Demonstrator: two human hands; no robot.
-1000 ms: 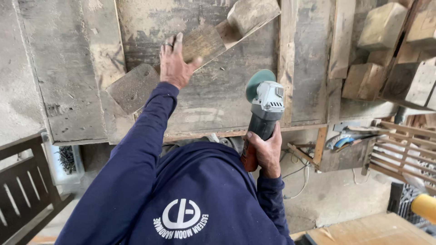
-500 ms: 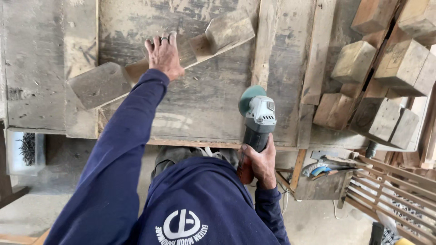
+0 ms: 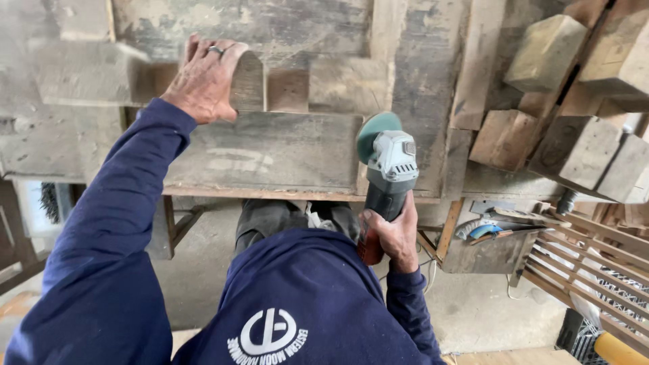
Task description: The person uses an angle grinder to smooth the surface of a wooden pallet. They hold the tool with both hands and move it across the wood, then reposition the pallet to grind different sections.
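Sleeves of dark blue cloth fill the lower part of the view, with a white round emblem on the chest of the sweatshirt. The right hand [image 3: 391, 233] is closed tight around the dark handle of an angle grinder [image 3: 387, 177], holding it upright just in front of the near edge of the counter [image 3: 270, 152]. The grinder has a pale grey head and a green disc at its top, and the disc stands over the counter's edge, beside a worn grey board. Whether the disc touches the wood cannot be told.

The left arm reaches out further across the counter. The left hand [image 3: 206, 81], wearing a ring on one finger, lies with fingers curled over the top of a wooden piece [image 3: 253, 84], gripping its rounded end. That piece lies across the middle of the counter, well to the left of the grinder and farther away than it, with a squarer brown section just beside the hand on the right.

The counter itself is made of rough, grey, stained boards with raised strips running away from the person. To the right, past a long upright strip, a heap of cut wooden blocks [image 3: 547, 54] lies piled together, some pale, some dark and weathered. Below that heap, at the counter's right side, a small shelf [image 3: 487, 253] holds a blue-handled tool [image 3: 483, 228], and a slatted wooden frame [image 3: 588, 260] leans near it.
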